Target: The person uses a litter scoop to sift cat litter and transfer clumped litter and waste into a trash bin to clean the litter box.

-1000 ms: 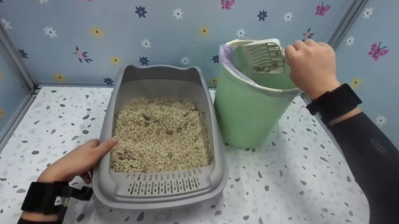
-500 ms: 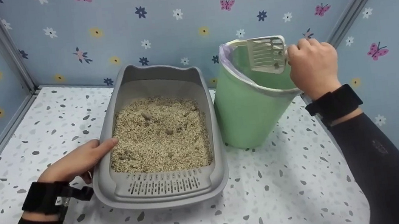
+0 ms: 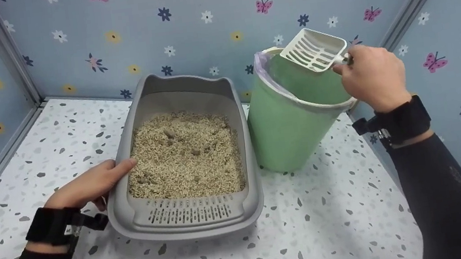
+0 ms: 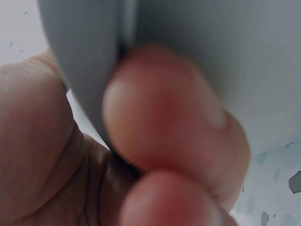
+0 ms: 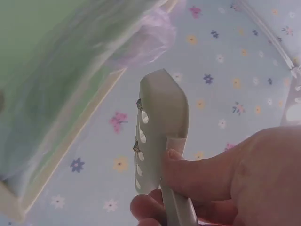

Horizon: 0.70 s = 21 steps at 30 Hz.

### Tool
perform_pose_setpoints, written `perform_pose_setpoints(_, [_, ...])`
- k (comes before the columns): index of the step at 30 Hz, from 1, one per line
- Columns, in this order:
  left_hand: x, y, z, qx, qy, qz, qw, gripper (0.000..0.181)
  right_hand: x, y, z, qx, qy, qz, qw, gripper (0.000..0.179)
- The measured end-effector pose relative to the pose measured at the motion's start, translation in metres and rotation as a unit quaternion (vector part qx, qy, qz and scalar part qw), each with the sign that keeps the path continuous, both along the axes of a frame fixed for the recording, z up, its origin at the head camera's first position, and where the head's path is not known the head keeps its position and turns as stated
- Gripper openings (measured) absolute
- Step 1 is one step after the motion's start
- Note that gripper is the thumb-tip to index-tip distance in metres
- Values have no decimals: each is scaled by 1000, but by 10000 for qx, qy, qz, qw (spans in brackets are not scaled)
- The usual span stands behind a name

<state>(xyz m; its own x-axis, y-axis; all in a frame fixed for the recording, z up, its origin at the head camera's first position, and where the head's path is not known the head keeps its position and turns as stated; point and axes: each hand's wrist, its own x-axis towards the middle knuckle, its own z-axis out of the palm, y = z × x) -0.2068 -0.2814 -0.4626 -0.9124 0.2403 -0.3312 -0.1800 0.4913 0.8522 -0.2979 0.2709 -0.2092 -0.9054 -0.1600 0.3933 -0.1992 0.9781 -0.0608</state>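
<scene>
A grey litter box point(image 3: 201, 227) stands on the table, filled with tan litter point(image 3: 186, 165) that has several darker clumps on it. My left hand point(image 3: 87, 184) grips its left side wall, thumb over the rim and fingers curled beneath the edge in the left wrist view. My right hand point(image 3: 375, 74) holds a pale slotted litter scoop point(image 3: 313, 50) by its handle, above the mouth of a green trash bin point(image 3: 290, 135). The scoop is tilted; small dark bits cling at its slots in the right wrist view. A thin lilac bag point(image 5: 146, 40) lines the bin.
The bin stands close against the right side of the litter box. Behind both rises a blue flowered wall panel point(image 3: 196, 32), with side panels at left and right. The speckled white tabletop point(image 3: 330, 223) extends in front.
The scoop first stands steep inside the bin's mouth with clumps on it, then loses most of them. Now it is raised and turned flatter, and my right hand has shifted right. My left hand stays put.
</scene>
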Motion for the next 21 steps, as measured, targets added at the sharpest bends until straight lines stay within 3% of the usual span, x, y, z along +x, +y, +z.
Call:
perform_pose_setpoints(9, [0, 0, -4, -2, 4, 40, 10000, 79, 25, -47, 0, 256, 49, 576, 9980, 35])
perform_pose_setpoints(14, [-1, -1, -3, 9, -30, 30, 10000, 79, 35, -79, -11, 679, -107, 841, 9941, 30])
perform_pose_setpoints(21, [-1, -1, -1, 11, 18, -5, 10000, 78, 40, -116, -29, 1232, -109, 1211, 9849, 32])
